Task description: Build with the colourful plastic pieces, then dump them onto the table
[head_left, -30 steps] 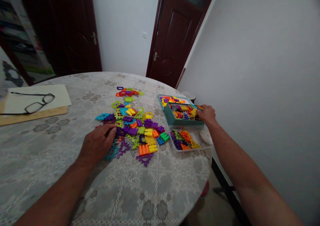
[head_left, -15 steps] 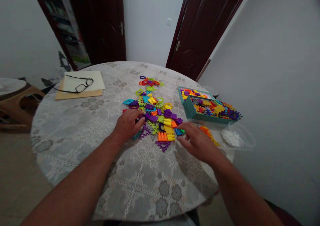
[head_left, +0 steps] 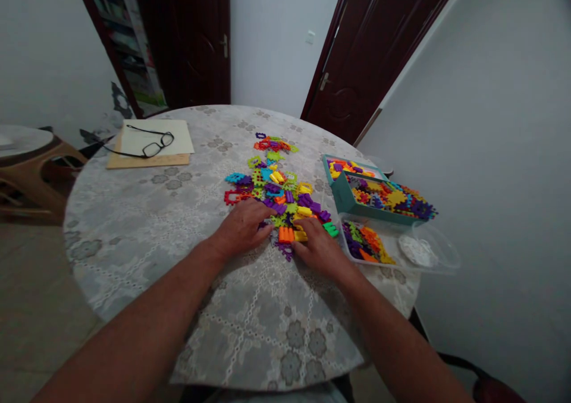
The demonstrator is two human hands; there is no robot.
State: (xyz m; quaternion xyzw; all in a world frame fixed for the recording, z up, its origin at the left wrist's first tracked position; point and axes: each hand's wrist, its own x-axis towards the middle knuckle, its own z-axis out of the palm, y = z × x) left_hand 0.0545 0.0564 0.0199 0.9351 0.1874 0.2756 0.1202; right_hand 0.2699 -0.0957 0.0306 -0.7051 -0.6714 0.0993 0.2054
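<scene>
A pile of coloured plastic building pieces point(head_left: 279, 189) lies in the middle of a round table point(head_left: 134, 224) under a lace-patterned cloth. My left hand point(head_left: 243, 227) rests palm down on the near left edge of the pile, fingers curled over pieces. My right hand point(head_left: 317, 247) lies beside it on the near right edge, fingers bent over an orange piece point(head_left: 286, 235) and a yellow piece point(head_left: 300, 236). What the fingers grip is hidden. The two hands are a few centimetres apart.
A teal box point(head_left: 345, 198) full of pieces stands right of the pile. A clear tray point(head_left: 392, 251) with more pieces and a white lid sits before it near the table edge. Glasses point(head_left: 154, 147) lie on paper at far left. Two dark doors stand behind.
My right hand came from the teal box to the near edge of the pile, close to my left hand. My left hand shifted slightly right. The view pulled back and turned left.
</scene>
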